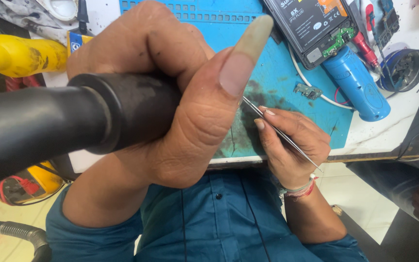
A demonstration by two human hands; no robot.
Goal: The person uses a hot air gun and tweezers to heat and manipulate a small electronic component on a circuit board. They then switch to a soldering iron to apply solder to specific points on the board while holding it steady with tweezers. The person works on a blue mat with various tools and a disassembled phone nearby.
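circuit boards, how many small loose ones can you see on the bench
2: a small grey board on the blue mat, apart from the hands, and a green board on the dark battery pack's corner. The left hand may hide more.

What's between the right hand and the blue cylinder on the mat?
Head view: between the right hand and the blue cylinder lie bare blue mat, a small loose circuit part and a white wire.

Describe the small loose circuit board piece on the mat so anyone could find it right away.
Start at the blue work mat. Right of centre, beside the white wire and left of the blue cylinder, lies the small circuit board piece. It alone is grey, flat and tiny.
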